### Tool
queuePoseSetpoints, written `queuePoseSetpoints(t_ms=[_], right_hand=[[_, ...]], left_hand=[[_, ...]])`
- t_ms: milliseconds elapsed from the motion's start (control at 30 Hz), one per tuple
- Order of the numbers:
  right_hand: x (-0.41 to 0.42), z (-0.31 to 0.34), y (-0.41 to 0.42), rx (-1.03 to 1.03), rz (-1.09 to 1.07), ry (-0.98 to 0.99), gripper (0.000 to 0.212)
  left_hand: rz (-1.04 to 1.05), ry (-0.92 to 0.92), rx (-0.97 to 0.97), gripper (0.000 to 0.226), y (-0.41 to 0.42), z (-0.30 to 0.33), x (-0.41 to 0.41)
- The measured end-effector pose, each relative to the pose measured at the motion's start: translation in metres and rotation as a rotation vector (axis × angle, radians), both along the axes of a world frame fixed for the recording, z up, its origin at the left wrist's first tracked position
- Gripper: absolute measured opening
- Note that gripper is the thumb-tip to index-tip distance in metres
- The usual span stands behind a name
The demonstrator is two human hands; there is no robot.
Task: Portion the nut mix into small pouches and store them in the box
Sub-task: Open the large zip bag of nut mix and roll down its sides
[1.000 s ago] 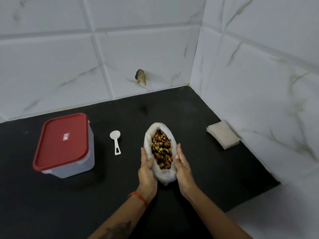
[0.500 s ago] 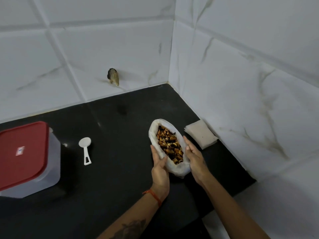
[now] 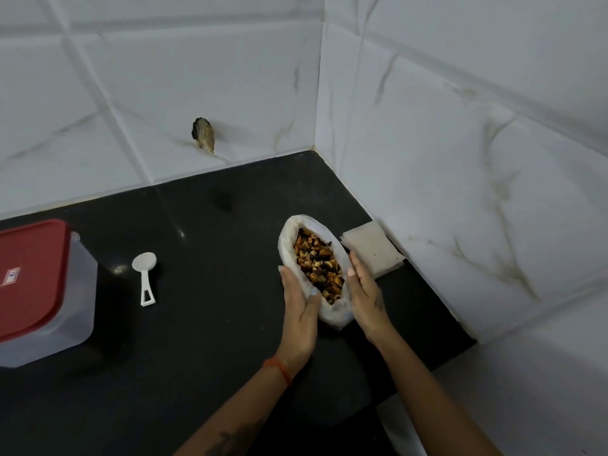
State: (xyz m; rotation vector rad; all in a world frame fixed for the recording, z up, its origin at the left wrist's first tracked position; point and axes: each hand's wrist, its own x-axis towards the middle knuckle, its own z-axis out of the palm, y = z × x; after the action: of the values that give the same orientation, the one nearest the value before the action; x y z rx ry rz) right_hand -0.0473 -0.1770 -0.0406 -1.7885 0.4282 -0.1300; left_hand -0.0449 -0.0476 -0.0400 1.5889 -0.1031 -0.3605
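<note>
Far left of the left hand [image 3: 300,302], the red-lidded box [image 3: 39,291] is cut off by the picture's edge. The right hand [image 3: 365,291] covers a corner of the pouches [image 3: 373,250]. The box's lid label is too small to read.

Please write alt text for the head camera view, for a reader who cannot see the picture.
Two hands, left and right, cup an open white bag of nut mix on a black counter in a tiled corner. A stack of pouches lies just right of the bag; to its left lie a white scoop and a clear box with a red lid.
</note>
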Motion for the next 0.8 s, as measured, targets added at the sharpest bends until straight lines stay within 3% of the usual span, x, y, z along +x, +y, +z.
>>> queuePoseSetpoints(t_ms=[200, 367, 567, 700, 800], right_hand=[[-0.004, 0.001, 0.003, -0.137, -0.006, 0.001, 0.045], [-0.007, 0.011, 0.0, -0.042, -0.006, -0.017, 0.049], [-0.003, 0.053, -0.017, -0.146, -0.002, -0.151, 0.035], [0.011, 0.067, -0.041, -0.25, -0.117, -0.187, 0.032], [0.022, 0.062, -0.06, -0.395, -0.147, -0.111, 0.034]], left_hand=[[0.029, -0.231, 0.329, 0.074, -0.002, -0.008, -0.008], [0.111, -0.222, 0.304, 0.072, 0.003, 0.005, -0.009], [0.153, -0.506, 0.314, 0.061, -0.009, 0.041, 0.01], [0.087, -0.448, 0.148, 0.052, -0.043, 0.056, 0.026], [-0.061, -0.203, 0.123, 0.052, -0.066, 0.063, 0.035]])
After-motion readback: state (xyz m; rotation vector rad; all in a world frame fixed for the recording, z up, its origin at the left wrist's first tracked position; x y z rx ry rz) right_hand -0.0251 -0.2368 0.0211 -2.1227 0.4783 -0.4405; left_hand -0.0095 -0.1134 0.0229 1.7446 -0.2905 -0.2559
